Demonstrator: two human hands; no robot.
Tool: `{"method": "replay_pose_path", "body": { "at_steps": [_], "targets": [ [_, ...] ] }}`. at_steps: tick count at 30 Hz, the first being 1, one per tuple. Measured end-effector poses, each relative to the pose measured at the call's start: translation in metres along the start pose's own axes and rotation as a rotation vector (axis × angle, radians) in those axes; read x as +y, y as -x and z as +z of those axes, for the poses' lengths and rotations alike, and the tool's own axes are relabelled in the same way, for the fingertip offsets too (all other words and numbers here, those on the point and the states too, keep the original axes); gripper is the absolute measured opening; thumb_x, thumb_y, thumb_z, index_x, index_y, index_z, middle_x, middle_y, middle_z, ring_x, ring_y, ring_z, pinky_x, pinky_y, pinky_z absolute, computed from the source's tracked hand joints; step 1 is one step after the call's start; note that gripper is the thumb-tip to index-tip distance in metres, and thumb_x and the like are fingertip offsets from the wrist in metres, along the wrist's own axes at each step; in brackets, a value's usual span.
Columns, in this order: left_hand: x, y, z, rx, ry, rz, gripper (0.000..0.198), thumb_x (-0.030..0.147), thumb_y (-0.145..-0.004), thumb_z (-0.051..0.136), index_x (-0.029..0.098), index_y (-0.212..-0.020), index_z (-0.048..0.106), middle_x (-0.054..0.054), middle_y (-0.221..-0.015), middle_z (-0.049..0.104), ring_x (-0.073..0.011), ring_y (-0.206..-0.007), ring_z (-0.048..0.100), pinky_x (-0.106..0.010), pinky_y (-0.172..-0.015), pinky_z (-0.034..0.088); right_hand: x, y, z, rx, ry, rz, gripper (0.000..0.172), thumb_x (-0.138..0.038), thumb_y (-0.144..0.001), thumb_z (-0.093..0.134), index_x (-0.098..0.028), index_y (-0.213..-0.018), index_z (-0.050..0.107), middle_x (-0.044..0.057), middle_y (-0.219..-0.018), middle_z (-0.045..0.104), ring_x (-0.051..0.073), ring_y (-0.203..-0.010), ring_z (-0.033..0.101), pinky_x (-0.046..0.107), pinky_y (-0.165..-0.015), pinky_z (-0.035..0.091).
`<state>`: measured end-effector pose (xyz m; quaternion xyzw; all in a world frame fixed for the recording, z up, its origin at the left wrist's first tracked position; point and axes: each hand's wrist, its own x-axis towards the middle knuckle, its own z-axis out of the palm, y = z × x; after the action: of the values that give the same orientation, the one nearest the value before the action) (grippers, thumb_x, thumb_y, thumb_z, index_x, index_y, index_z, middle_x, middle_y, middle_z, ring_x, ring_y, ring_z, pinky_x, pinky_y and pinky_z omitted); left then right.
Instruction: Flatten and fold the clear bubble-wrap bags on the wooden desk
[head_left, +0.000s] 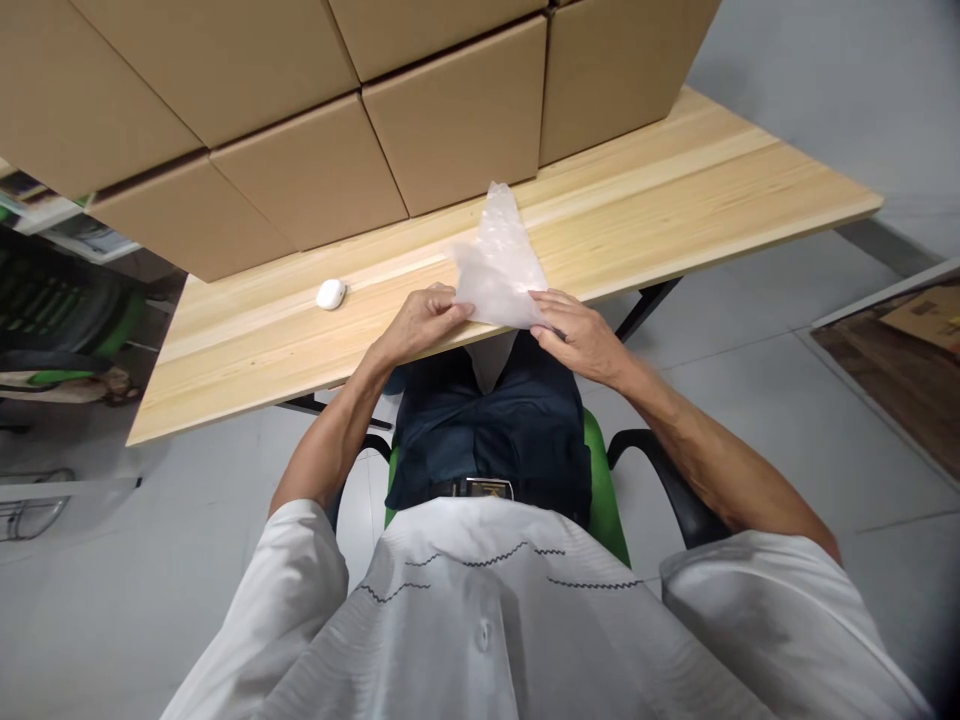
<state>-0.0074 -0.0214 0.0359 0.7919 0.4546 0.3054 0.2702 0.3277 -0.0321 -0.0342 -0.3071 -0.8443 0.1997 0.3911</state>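
A translucent white piece of bubble wrap (504,260) lies partly folded at the front edge of the wooden table. Its narrow end points away towards the boxes, and a strip of it appears to hang below the edge over my lap. My left hand (427,318) pinches its near left corner between thumb and fingers. On the near right side, my right hand (574,332) grips the wrap, thumb below and fingers on top. Whether anything lies inside the folds, I cannot tell. A small white rounded case (331,293), like an earbud case, rests left of my left hand.
Stacked brown cardboard boxes (457,120) form a wall along the table's far side. The light wooden table (675,210) runs off to the right. I sit on a green chair (606,500) with black armrests. Shelving (82,235) stands at the far left.
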Motion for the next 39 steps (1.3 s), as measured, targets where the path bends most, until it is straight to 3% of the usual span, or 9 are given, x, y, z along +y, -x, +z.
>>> {"method": "replay_pose_path", "body": {
  "at_steps": [2, 5, 13, 17, 19, 22, 24, 34, 39],
  "targets": [
    [-0.001, -0.007, 0.003, -0.031, 0.096, -0.008, 0.078, 0.086, -0.110, 0.074, 0.025, -0.067, 0.050, 0.000, -0.074, 0.050, -0.0173, -0.072, 0.049, -0.036, -0.071, 0.042, -0.002, 0.006, 0.003, 0.058, 0.008, 0.030, 0.031, -0.037, -0.120, 0.061, -0.031, -0.125, 0.090, 0.010, -0.152, 0.093, 0.039, -0.166, 0.077, 0.073, -0.151, 0.053],
    [-0.003, -0.013, 0.009, -0.003, 0.173, -0.064, 0.064, 0.068, -0.105, 0.079, 0.025, -0.067, 0.051, 0.001, -0.077, 0.049, -0.0155, -0.071, 0.044, -0.036, -0.070, 0.033, 0.000, 0.011, 0.005, 0.144, 0.006, 0.096, 0.023, -0.042, -0.119, 0.065, -0.032, -0.110, 0.084, 0.010, -0.164, 0.089, 0.042, -0.169, 0.074, 0.078, -0.152, 0.047],
    [0.004, -0.014, 0.026, 0.122, 0.067, -0.212, 0.027, 0.032, -0.092, 0.070, 0.026, -0.070, 0.055, 0.001, -0.077, 0.055, -0.0175, -0.076, 0.051, -0.034, -0.072, 0.038, 0.004, 0.008, 0.010, 0.217, -0.010, 0.234, 0.025, -0.047, -0.115, 0.069, -0.032, -0.096, 0.077, 0.009, -0.166, 0.088, 0.042, -0.171, 0.072, 0.086, -0.156, 0.031],
    [0.000, -0.015, 0.034, 0.201, -0.056, -0.222, 0.003, 0.025, -0.091, 0.072, 0.024, -0.089, 0.070, 0.000, -0.089, 0.070, -0.0203, -0.086, 0.062, -0.035, -0.081, 0.048, 0.002, 0.004, 0.012, 0.234, 0.003, 0.251, 0.023, -0.043, -0.113, 0.068, -0.031, -0.095, 0.077, 0.011, -0.164, 0.089, 0.040, -0.168, 0.074, 0.082, -0.157, 0.031],
    [-0.004, -0.014, 0.036, 0.201, -0.113, -0.186, 0.030, 0.023, -0.092, 0.073, 0.023, -0.120, 0.080, -0.001, -0.101, 0.077, -0.0217, -0.091, 0.067, -0.036, -0.088, 0.053, 0.002, 0.002, 0.012, 0.235, 0.019, 0.251, 0.022, -0.042, -0.113, 0.067, -0.031, -0.096, 0.076, 0.011, -0.161, 0.090, 0.039, -0.165, 0.076, 0.081, -0.157, 0.032],
    [-0.008, -0.012, 0.036, 0.145, -0.239, -0.099, 0.078, 0.022, -0.096, 0.071, 0.024, -0.174, 0.069, -0.005, -0.115, 0.082, -0.0255, -0.099, 0.069, -0.041, -0.100, 0.057, 0.003, 0.001, 0.012, 0.216, 0.039, 0.246, 0.022, -0.039, -0.115, 0.065, -0.032, -0.100, 0.079, 0.011, -0.158, 0.091, 0.038, -0.161, 0.078, 0.082, -0.157, 0.030],
    [-0.008, -0.012, 0.035, 0.092, -0.375, -0.041, 0.080, 0.022, -0.104, 0.065, 0.025, -0.184, 0.066, -0.010, -0.124, 0.082, -0.0297, -0.109, 0.070, -0.047, -0.108, 0.057, 0.004, 0.000, 0.012, 0.201, 0.039, 0.242, 0.023, -0.040, -0.116, 0.063, -0.032, -0.103, 0.081, 0.011, -0.158, 0.091, 0.040, -0.160, 0.079, 0.085, -0.157, 0.028],
    [0.011, -0.015, 0.037, -0.070, -0.650, -0.070, 0.060, 0.026, -0.122, 0.048, 0.023, -0.176, 0.073, -0.021, -0.143, 0.074, -0.0417, -0.131, 0.069, -0.064, -0.125, 0.055, 0.002, 0.000, 0.013, 0.234, 0.044, 0.230, 0.027, -0.043, -0.116, 0.063, -0.032, -0.106, 0.086, 0.011, -0.158, 0.091, 0.043, -0.164, 0.075, 0.088, -0.154, 0.033],
    [0.014, -0.013, 0.041, -0.044, -0.674, -0.088, 0.043, 0.024, -0.121, 0.051, 0.022, -0.153, 0.079, -0.021, -0.141, 0.073, -0.0446, -0.135, 0.070, -0.066, -0.126, 0.055, 0.010, 0.007, 0.008, 0.210, 0.064, 0.228, 0.032, -0.048, -0.121, 0.063, -0.030, -0.100, 0.081, 0.013, -0.165, 0.087, 0.047, -0.168, 0.071, 0.090, -0.152, 0.034]
  ]
}}
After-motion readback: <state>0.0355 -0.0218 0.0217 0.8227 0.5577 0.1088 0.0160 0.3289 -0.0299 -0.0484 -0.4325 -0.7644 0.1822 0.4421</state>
